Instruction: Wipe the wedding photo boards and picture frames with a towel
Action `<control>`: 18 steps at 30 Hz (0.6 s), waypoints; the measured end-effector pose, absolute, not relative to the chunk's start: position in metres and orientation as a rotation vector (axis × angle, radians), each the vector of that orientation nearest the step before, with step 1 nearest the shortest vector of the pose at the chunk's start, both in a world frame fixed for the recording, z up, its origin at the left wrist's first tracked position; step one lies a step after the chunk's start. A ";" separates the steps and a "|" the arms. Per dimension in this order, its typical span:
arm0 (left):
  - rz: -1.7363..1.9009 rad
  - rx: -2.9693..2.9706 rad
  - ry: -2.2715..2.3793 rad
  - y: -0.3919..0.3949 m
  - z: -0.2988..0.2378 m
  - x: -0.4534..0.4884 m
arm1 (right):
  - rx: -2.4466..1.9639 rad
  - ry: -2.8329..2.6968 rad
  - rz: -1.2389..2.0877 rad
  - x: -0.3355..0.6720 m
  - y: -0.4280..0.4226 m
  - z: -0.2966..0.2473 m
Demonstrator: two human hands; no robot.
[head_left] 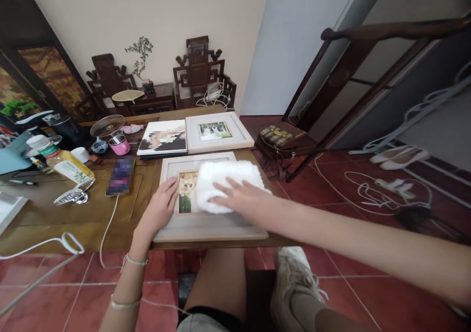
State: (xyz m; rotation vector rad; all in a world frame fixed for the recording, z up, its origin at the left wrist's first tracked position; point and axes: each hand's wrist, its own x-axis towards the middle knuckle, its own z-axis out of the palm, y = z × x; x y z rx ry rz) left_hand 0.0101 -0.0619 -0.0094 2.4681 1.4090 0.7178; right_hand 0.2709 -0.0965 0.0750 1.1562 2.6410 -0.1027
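A pale framed photo [206, 226] lies flat at the near edge of the wooden table [66, 214]. My left hand [160, 207] rests flat on its left side, fingers stretched out. My right hand [241, 199] presses flat on a white fluffy cloth [221, 175] that covers the right part of the picture. Behind it lie a second framed photo [219, 131] and an unframed photo print [164, 138].
A phone [119, 176] on a white cable, a pink cup [119, 145], bottles [68, 167] and small dishes crowd the table's left. A dark chair with a bag [275, 136] stands to the right. Cables and shoes [399, 156] lie on the red tiled floor.
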 end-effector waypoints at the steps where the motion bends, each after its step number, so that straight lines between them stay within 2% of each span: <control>1: 0.721 2.465 1.411 -0.062 -0.009 0.010 | 1.212 2.628 -0.055 0.273 -0.083 0.072; 8: 0.711 2.470 1.413 -0.063 -0.008 0.011 | 1.348 2.655 0.333 0.274 -0.003 0.058; 14: 0.718 2.450 1.413 -0.062 -0.009 0.011 | 1.310 2.896 0.741 0.273 -0.011 0.046; 18: 0.730 2.436 1.420 -0.062 -0.010 0.011 | 1.186 2.802 0.525 0.269 -0.028 0.037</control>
